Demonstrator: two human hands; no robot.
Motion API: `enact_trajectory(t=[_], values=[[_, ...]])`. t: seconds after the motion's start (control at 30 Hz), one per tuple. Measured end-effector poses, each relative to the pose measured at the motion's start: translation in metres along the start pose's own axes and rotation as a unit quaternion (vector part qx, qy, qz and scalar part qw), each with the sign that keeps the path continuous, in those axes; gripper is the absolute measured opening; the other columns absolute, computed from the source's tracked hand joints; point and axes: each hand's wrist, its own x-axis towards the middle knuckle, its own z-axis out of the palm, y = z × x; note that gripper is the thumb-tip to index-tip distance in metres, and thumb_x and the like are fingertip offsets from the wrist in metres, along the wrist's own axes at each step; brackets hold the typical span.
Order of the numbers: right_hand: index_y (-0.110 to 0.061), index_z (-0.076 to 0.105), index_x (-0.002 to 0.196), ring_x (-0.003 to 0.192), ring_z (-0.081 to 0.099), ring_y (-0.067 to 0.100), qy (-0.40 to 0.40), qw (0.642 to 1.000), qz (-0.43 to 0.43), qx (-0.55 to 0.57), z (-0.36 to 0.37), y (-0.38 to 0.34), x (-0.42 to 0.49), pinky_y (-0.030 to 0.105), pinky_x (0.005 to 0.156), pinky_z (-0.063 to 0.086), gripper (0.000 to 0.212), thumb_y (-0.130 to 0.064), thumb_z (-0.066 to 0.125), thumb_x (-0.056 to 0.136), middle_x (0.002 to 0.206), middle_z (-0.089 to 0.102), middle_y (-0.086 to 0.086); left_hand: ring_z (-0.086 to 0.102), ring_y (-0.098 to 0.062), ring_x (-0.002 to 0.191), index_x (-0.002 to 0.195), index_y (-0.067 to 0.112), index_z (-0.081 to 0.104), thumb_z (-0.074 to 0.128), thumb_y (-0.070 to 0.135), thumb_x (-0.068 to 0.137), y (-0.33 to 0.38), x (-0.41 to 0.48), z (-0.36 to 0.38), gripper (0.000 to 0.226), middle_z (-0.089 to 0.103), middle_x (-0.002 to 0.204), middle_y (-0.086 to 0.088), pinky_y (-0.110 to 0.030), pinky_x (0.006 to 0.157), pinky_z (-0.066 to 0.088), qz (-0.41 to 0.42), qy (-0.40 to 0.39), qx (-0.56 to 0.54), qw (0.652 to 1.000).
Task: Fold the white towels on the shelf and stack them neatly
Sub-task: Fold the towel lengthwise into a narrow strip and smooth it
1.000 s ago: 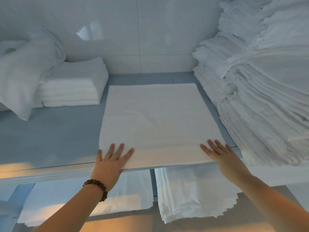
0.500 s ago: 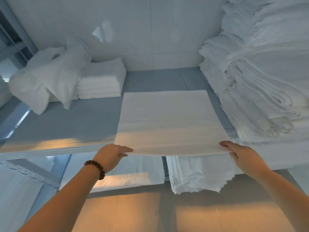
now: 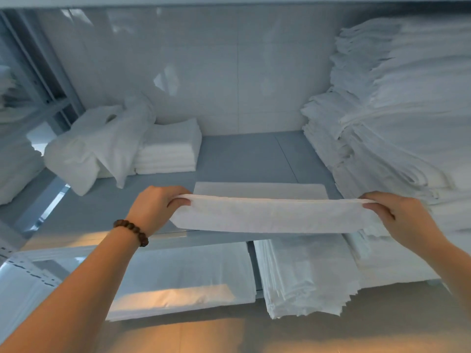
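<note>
The towel point(image 3: 272, 215) lay flat at the front edge of the shelf point(image 3: 242, 159) a moment ago. Now its near edge is lifted and heading toward the back, so I'd say the next fold is under way. It is plain white and smooth, its far part flat on the shelf. The left hand point(image 3: 155, 207) and right hand point(image 3: 405, 220) each pinch a near corner.

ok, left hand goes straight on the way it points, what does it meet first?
The left hand likely meets the folded stack near its right edge; only bare shelf between. Depth unclear.
</note>
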Motion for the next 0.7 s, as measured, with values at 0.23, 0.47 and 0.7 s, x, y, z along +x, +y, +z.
enact_trajectory(t=[0.23,0.47,0.7], values=[[-0.020,0.058,0.090,0.054,0.053,0.027,-0.043,0.998,0.040,0.001,0.044,0.036,0.065,0.036,0.055,0.043,0.006,-0.025,0.055,0.093,0.059,0.058,0.003,0.061,-0.021,0.087,0.100,0.023,0.071,0.058,0.026,0.092,-0.019,0.073,0.034,0.016,0.071,0.093,0.004,-0.033,0.075,0.046,-0.022,-0.005,0.030,0.999],[-0.014,0.061,0.093,0.061,0.059,0.026,-0.106,0.992,0.062,0.017,0.130,0.089,0.125,0.037,0.060,0.047,0.009,-0.023,0.058,0.091,0.066,0.063,0.005,0.059,-0.031,0.101,0.115,0.027,0.063,0.050,0.035,0.095,-0.060,0.141,0.100,0.025,0.067,0.110,-0.006,-0.038,0.086,0.046,-0.090,-0.065,0.107,0.988],[-0.011,0.052,0.089,0.060,0.053,0.028,-0.214,0.970,0.112,-0.015,0.214,0.113,0.166,0.035,0.056,0.038,0.014,-0.023,0.048,0.097,0.066,0.057,0.011,0.057,-0.031,0.107,0.117,0.026,0.062,0.052,0.031,0.095,-0.105,0.189,0.171,0.025,0.064,0.118,-0.008,-0.036,0.088,0.045,-0.118,-0.117,0.118,0.979]])
